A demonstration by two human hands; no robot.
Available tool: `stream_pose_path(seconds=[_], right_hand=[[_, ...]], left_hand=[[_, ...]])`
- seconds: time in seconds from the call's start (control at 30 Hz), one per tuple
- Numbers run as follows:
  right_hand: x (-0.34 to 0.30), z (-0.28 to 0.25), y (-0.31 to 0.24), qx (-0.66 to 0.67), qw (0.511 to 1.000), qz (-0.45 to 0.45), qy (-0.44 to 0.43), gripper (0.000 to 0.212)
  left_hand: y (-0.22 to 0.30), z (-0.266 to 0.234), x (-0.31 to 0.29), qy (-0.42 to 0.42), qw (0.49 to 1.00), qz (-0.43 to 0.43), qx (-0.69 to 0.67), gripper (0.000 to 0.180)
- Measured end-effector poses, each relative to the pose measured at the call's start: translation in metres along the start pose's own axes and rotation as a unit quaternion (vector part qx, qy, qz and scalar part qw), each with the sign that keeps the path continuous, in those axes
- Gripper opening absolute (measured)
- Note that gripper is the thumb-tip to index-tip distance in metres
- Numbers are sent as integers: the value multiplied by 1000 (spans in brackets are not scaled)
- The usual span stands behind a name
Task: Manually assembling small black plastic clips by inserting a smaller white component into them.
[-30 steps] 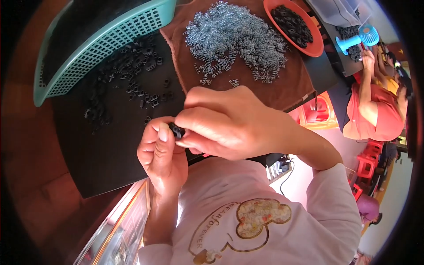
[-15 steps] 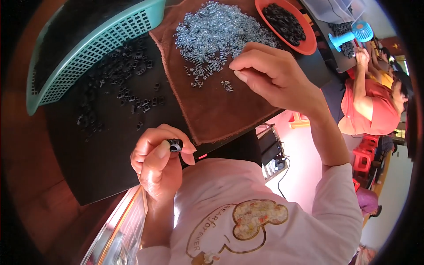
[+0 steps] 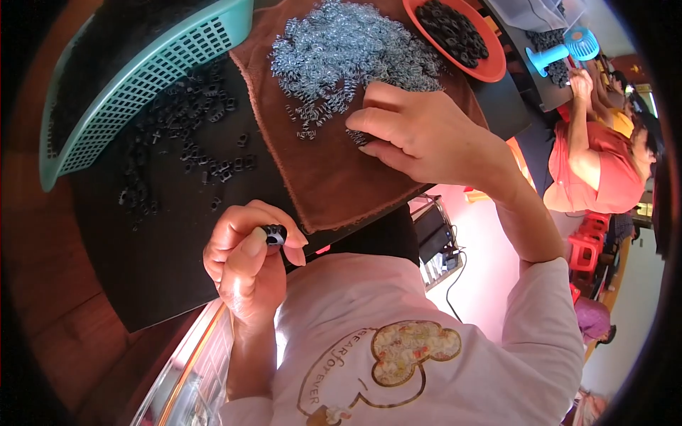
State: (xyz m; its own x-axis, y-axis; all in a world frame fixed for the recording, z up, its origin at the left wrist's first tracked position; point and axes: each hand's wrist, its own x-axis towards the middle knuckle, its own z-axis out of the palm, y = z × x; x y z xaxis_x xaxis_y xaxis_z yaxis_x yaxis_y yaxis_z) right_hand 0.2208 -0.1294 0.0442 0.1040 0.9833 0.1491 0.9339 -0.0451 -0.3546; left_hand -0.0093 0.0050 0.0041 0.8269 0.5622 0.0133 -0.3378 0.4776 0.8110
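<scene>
Between the thumb and fingers of my left hand point(image 3: 249, 259) is a small black plastic part point(image 3: 275, 235) with a pale, hollow-looking end. It is held above the table's near edge. My right hand point(image 3: 433, 138) reaches down onto the brown cloth point(image 3: 334, 188), thumb and index finger round a small coil spring point(image 3: 356, 136); the fingers partly hide it. Just beyond lies a big heap of silvery coil springs point(image 3: 334, 50), with a few strays along its near side. Loose small black parts point(image 3: 202, 117) are scattered on the dark table left of the cloth.
A green perforated basket point(image 3: 149, 89) holding a dark mass stands at the far left. An orange-red dish point(image 3: 496, 69) of black parts sits at the far right. Beyond are a blue fan point(image 3: 561, 51), a clear plastic box point(image 3: 529, 18), and a person in red point(image 3: 597, 167) by red stools.
My right hand has moved down and slightly left, its fingertips closing over the stray springs on the cloth. The left hand keeps hold of the black part, nearly unmoved.
</scene>
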Motion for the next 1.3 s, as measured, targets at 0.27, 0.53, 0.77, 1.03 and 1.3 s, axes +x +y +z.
stream_pose_path(seconds=[0.27, 0.53, 0.77, 1.03, 1.3], right_hand=[[-1, -11, -3, -106, 994, 13, -9, 20], [9, 2, 0, -101, 993, -49, -24, 19], [9, 11, 1, -82, 995, -55, 24, 19], [24, 16, -38, 268, 958, -43, 92, 7], [33, 21, -60, 444, 894, -43, 33, 6]], left_hand=[[-2, -3, 0, -13, 1000, 13, 6, 18], [-1, 0, -2, 3, 1000, 11, 9, 19], [-2, -1, -2, 7, 1000, 16, -6, 21], [-4, -3, -1, 24, 1000, 15, 0, 23], [-4, -5, -5, 27, 999, 10, -21, 26]])
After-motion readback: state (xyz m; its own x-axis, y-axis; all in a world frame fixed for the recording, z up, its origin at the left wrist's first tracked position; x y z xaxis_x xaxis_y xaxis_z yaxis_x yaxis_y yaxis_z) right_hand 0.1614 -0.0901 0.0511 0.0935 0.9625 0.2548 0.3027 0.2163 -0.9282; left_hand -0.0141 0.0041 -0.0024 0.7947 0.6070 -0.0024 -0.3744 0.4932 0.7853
